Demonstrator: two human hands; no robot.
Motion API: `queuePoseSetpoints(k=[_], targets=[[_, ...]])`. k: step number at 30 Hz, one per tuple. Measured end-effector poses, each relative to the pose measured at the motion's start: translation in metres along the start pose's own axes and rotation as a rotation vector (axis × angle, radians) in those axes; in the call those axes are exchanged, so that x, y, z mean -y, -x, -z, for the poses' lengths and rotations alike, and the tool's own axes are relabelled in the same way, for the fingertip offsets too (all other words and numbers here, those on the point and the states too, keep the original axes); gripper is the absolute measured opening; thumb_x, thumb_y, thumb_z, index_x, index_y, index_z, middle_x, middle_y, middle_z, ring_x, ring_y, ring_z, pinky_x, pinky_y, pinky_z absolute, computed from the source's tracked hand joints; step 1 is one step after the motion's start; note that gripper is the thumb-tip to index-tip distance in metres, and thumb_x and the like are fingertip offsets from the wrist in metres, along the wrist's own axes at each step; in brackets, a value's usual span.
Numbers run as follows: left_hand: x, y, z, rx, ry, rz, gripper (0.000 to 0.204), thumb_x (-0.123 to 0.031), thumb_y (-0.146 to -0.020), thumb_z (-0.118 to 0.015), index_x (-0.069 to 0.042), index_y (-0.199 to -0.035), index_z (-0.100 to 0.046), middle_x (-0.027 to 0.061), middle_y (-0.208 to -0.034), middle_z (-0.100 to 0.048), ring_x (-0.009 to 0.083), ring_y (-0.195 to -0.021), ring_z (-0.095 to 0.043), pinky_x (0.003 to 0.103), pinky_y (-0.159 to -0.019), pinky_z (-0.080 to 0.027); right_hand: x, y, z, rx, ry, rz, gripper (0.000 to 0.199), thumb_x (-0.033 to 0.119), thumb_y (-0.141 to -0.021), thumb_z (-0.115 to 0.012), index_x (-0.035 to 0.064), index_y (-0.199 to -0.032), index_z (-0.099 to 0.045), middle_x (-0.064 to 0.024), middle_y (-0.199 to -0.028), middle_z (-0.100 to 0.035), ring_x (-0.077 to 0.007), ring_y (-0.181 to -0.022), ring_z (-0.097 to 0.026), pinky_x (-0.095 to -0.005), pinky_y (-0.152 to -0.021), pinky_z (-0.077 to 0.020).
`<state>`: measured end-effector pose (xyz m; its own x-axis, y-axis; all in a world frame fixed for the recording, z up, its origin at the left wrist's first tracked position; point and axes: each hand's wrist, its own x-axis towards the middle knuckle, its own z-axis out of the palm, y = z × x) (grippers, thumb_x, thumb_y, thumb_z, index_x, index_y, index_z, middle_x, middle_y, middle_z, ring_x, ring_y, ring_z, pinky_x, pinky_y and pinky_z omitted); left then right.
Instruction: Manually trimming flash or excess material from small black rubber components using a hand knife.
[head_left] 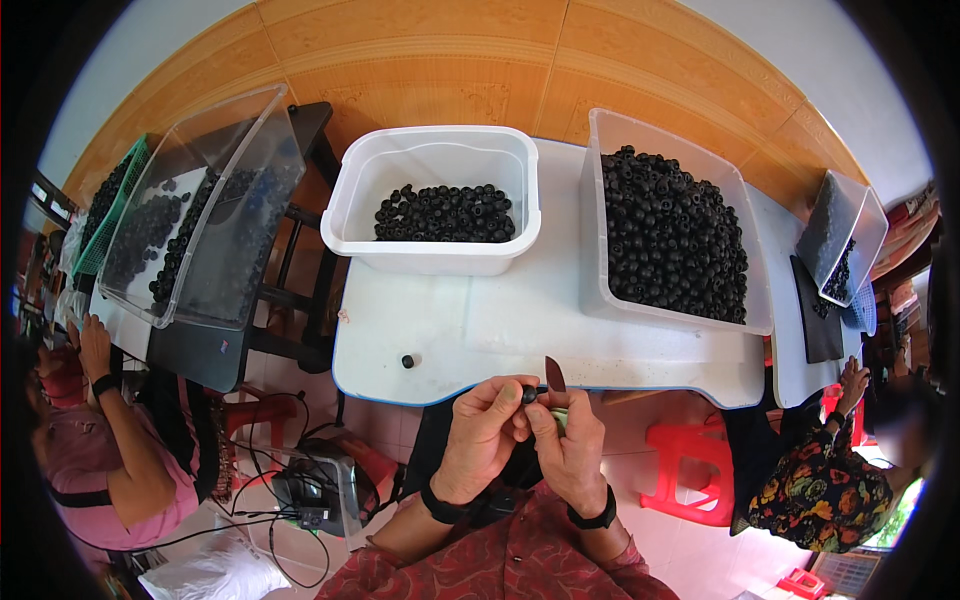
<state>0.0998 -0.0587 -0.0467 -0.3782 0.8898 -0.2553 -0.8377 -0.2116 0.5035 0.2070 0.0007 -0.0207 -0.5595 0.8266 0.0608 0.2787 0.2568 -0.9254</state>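
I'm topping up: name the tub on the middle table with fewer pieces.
The white tub, on the left: its black pieces form a low spread, while the clear tub on the right holds a bigger heap.

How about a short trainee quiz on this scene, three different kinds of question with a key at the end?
1. Which grip holds the knife?
2. True or false: the white tub holds more black pieces than the translucent bin on its right.
3. Where does the stray black piece lie?
a) inside the white tub
b) on the tabletop, nearer the person than the white tub
c) on the red stool

Key:
1. The right grip.
2. False; the translucent bin holds far more.
3. b
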Motion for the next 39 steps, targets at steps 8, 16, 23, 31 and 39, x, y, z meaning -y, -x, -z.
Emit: queuePoseSetpoints(k=[8,16,23,31,39], targets=[[0.004,0.001,-0.002,-0.048,-0.072,-0.099,0.023,-0.018,-0.093,-0.061,0.000,-0.107,-0.065,0.0016,-0.080,-0.062,0.0059,-0.065,-0.052,0.020,-0.058,-0.044,0.003,-0.004,-0.003,0.013,0.138,0.114,0.025,0.022,-0.094,-0.058,0.0006,-0.091,-0.047,-0.0125,-0.077,-0.066,-0.0299,-0.070,-0.067,-0.0366,-0.057,-0.0512],[0.004,0.003,-0.002,-0.084,-0.132,-0.133,0.021,-0.015,-0.092,-0.063,0.000,-0.106,-0.066,0.0003,-0.077,-0.060,0.0052,-0.063,-0.050,0.019,-0.056,-0.043,0.001,-0.004,-0.005,0.031,0.121,0.107,0.025,0.022,-0.094,-0.058,0.0009,-0.090,-0.046,-0.0120,-0.073,-0.063,-0.0294,-0.065,-0.065,-0.0375,-0.055,-0.0498],[0.003,0.005,-0.005,-0.100,-0.154,-0.153,0.019,-0.013,-0.092,-0.063,0.001,-0.104,-0.066,0.0004,-0.077,-0.061,0.0051,-0.061,-0.050,0.019,-0.054,-0.043,-0.005,-0.002,-0.011,-0.032,0.168,0.146,0.023,0.020,-0.094,-0.059,0.0010,-0.088,-0.048,-0.0138,-0.071,-0.058,-0.0310,-0.060,-0.062,-0.0379,-0.049,-0.0476],[0.004,0.003,-0.008,-0.163,-0.221,-0.202,0.022,-0.015,-0.092,-0.062,0.003,-0.103,-0.066,-0.0002,-0.070,-0.058,0.0049,-0.057,-0.049,0.019,-0.050,-0.041,-0.014,-0.003,-0.017,-0.100,0.242,0.259,0.018,0.014,-0.091,-0.061,0.0008,-0.085,-0.050,-0.0147,-0.072,-0.057,-0.0323,-0.057,-0.059,-0.0394,-0.047,-0.0467],[0.004,0.002,-0.011,-0.178,-0.224,-0.240,0.023,-0.016,-0.093,-0.062,0.004,-0.104,-0.066,-0.0008,-0.067,-0.056,0.0041,-0.055,-0.046,0.019,-0.050,-0.039,-0.012,-0.006,-0.017,-0.084,0.222,0.265,0.017,0.011,-0.089,-0.062,0.0008,-0.081,-0.052,-0.0133,-0.069,-0.055,-0.0303,-0.053,-0.058,-0.0381,-0.044,-0.0455]])
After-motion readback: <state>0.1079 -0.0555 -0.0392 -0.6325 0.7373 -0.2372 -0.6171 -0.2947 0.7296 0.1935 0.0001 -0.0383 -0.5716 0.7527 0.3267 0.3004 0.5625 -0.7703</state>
